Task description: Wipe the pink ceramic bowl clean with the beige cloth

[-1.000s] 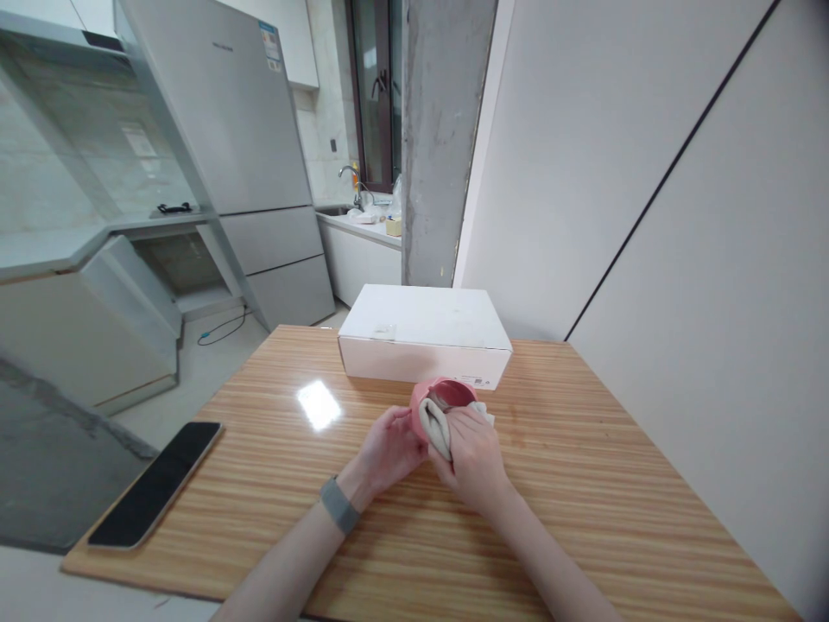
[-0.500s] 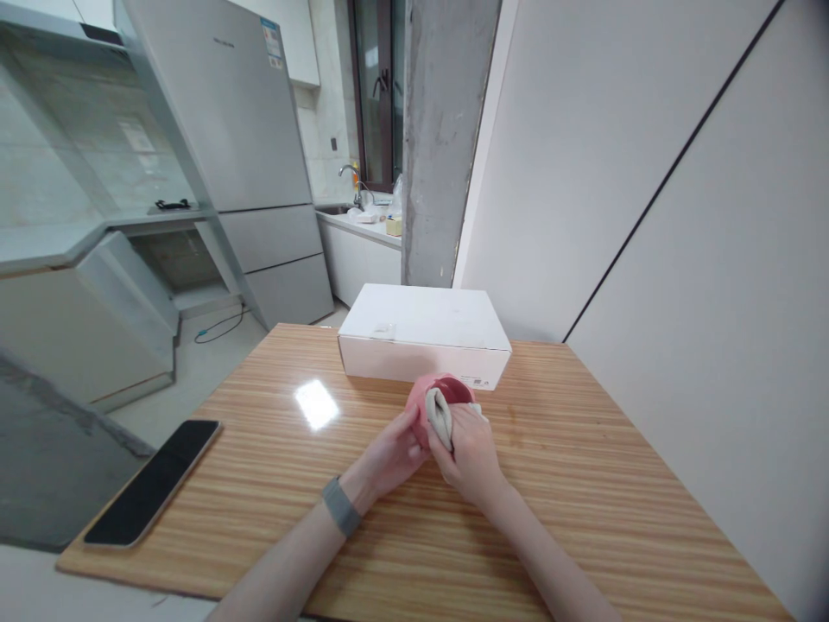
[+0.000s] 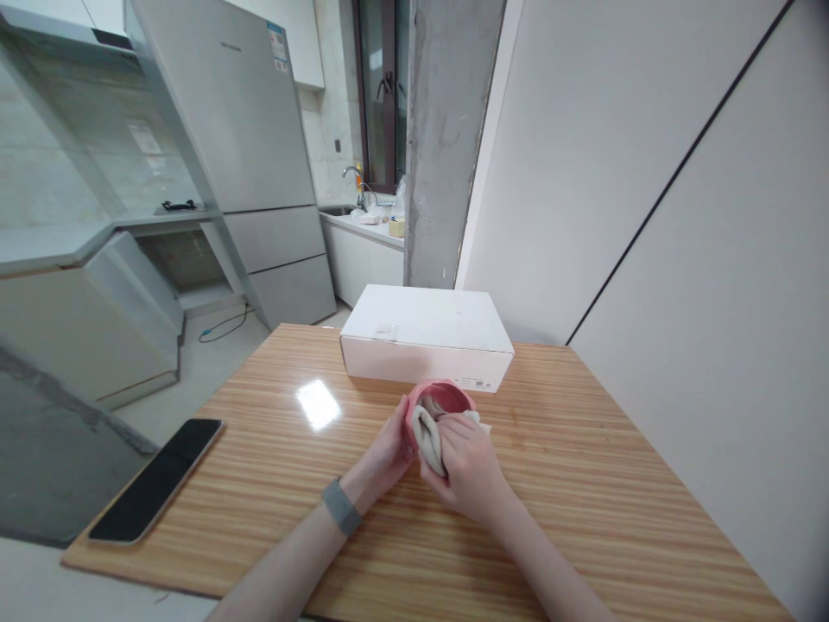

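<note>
**Left hand around a pink bowl, right hand gripping a cloth**

A tall silver refrigerator stands beyond the far edge of the wood-grain surface. On the surface, a white box lies by the middle of the far edge, its long side facing the person. A flat, black-faced device lies along the left edge, close to the near left corner. Both hands meet well in from the side edges: the left is partly curled, its fingers along the bowl's left outer wall; the right is closed, its fingers folded over the cloth at the rim. The bowl is just on the near side of the box, tilted with its opening toward the person; whether its base touches the surface cannot be told. The pale cloth is bunched, partly inside the bowl, one fold hanging over the near rim. A grey band circles the left wrist.
</note>
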Available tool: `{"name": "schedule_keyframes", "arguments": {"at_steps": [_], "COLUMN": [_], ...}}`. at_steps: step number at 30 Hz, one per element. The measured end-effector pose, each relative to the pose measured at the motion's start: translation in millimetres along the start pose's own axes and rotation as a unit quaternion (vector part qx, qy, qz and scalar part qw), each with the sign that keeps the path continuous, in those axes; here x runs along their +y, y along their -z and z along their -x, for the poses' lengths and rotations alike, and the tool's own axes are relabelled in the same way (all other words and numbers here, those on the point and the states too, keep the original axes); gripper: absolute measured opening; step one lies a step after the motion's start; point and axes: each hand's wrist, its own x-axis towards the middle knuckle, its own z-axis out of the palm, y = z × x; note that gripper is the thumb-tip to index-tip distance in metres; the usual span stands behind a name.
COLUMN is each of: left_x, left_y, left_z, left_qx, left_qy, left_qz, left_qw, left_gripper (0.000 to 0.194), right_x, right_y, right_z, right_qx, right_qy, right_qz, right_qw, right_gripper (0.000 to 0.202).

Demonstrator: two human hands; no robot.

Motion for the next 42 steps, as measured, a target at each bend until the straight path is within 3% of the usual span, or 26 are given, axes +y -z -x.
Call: {"name": "schedule_keyframes", "arguments": {"at_steps": [5, 11, 17, 21, 27, 31, 37, 42], "left_x": [-1, -1, 6, 6, 3, 1, -2, -2], "left_y": [6.5, 6.6, -1.2, -4.7, -8.1, -9.6, -5.9, -3.3], "left_z": [-1, -2, 5, 8, 12, 12, 7, 7], "left_qx": [-0.012, -0.029, -0.037, -0.041, -0.075, -0.074, -0.049, -0.022], "left_qy": [0.015, 0.019, 0.062, 0.051, 0.028, 0.004, 0.009, -0.005], "left_qz": [-0.024, -0.034, 0.007, 0.023, -0.004, -0.012, 0.013, 0.008], "left_qw": [1.000, 0.999, 0.997, 0.998, 0.997, 0.997, 0.999, 1.000], "left_gripper": [0.053, 0.059, 0.052, 0.036, 0.039, 0.044, 0.059, 0.053], "right_x": [-3, -1, 4, 8, 5, 1, -8, -13], "right_y": [11, 6, -2, 1, -2, -5, -10, -10], "right_z": [-1, 3, 4, 2, 0, -1, -3, -4], "right_qx": [-0.043, -0.036, 0.011, 0.058, 0.104, 0.097, 0.058, 0.037], "right_qy": [0.028, 0.033, 0.037, 0.007, -0.057, -0.066, -0.027, 0.008], "right_qz": [-0.018, -0.014, 0.033, 0.020, 0.020, 0.012, 0.037, 0.047], "right_qw": [0.999, 0.999, 0.999, 0.998, 0.993, 0.993, 0.997, 0.998], "right_gripper": [0.005, 0.005, 0.015, 0.011, 0.012, 0.012, 0.015, 0.023]}}
